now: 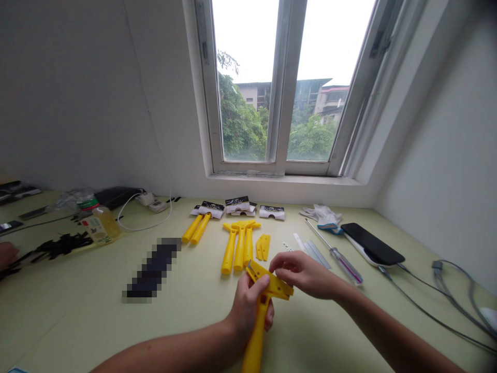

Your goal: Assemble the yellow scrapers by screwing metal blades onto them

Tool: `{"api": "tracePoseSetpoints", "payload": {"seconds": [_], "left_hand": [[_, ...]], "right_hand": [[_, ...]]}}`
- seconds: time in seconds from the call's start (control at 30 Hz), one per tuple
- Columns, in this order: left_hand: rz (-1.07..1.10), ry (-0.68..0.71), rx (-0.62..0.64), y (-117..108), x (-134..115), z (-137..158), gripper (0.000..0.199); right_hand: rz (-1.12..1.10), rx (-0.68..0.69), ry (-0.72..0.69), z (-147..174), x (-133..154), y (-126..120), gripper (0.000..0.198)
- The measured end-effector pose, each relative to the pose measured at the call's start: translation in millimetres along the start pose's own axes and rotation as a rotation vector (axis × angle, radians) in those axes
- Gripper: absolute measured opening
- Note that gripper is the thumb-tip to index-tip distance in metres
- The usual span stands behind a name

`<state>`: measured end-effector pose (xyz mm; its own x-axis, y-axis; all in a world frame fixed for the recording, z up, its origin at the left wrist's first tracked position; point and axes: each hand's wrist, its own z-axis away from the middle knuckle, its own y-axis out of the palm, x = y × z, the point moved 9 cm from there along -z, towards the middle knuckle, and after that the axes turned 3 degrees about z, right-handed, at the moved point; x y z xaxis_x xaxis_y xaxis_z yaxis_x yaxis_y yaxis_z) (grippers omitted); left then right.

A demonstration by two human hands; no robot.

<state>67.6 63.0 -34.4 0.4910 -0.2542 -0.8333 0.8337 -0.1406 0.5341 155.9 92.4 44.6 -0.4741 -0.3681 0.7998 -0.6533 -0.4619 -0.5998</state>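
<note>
- The left hand (244, 303) is gripping the yellow scraper (254, 344), thumb (262, 284) pressing its head.
- The right hand (297, 272) (fingertips partly hidden) is curling at its head.
- Both forearms (174, 346) are slanting toward it.

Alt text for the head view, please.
The person's left grip holds a yellow tool, the right grip at its wide head. Beyond, on a pale green table by a window, lie yellow handles, flat yellow parts, grey strips and a screwdriver.
</note>
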Motion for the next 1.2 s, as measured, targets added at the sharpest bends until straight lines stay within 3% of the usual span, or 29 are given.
{"api": "tracePoseSetpoints", "payload": {"seconds": [0.4, 0.57, 0.73, 1.2], "left_hand": [[-0.017, -0.026, 0.000, 4, -2, 2, 0.027], [-0.026, -0.027, -0.003, 2, 0, 0, 0.024], [0.013, -0.022, -0.012, 0, -2, 1, 0.024], [0.068, -0.061, -0.010, 0, 1, 0, 0.031]], "right_hand": [[-0.072, 0.031, 0.023, -2, -7, 9, 0.022], [0.126, -0.025, 0.036, 1, 0, 2, 0.018], [0.322, -0.069, -0.035, 8, 19, -2, 0.022], [0.782, -0.076, -0.272, 12, 42, 16, 0.017]]}}
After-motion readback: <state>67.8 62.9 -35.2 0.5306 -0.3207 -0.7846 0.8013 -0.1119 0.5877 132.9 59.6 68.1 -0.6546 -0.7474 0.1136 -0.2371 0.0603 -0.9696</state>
